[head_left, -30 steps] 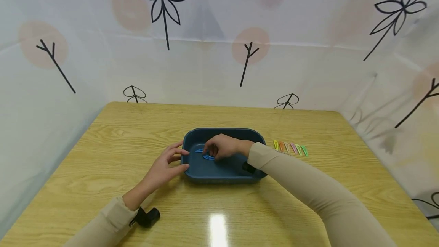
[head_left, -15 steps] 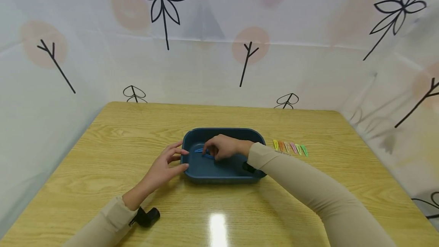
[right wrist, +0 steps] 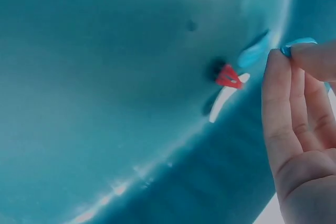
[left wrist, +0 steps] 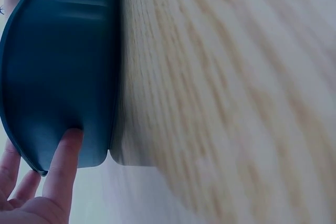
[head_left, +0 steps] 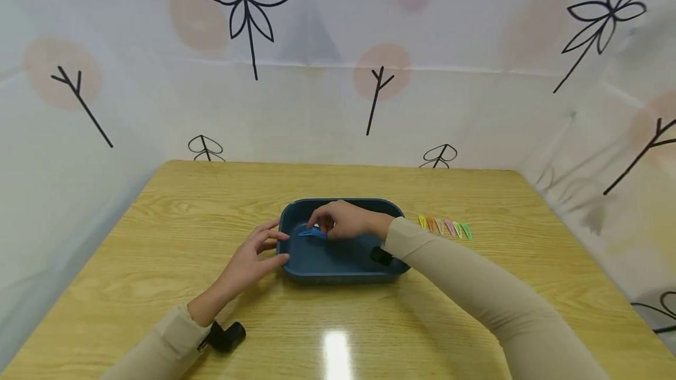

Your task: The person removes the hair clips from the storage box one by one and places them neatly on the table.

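My right hand [head_left: 343,220] is inside a dark blue plastic bin [head_left: 338,278], pinching a blue snap hair clip [right wrist: 300,42] between thumb and fingertips. Below it on the bin floor, the right wrist view shows another blue hair clip [right wrist: 254,52], a red hair clip [right wrist: 229,76] and a white hair clip [right wrist: 226,98]. Most of these are hidden behind the right hand in the head view. My left hand [head_left: 257,257] rests against the bin's left end, its fingers fairly straight at the rim. The left wrist view shows a fingertip touching the outer wall [left wrist: 63,77].
Right of the bin, several colored hair clips lie in a row on the wood table [head_left: 211,204], from a yellow clip [head_left: 422,223] to a green clip [head_left: 467,231]. A printed white cloth [head_left: 317,110] hangs behind the table. A black wrist camera [head_left: 226,337] sits below the left wrist.
My right hand has risen slightly from the bin floor and shifted away from me with the blue hair clip. The left hand keeps its place on the bin. The head view has tilted a little.
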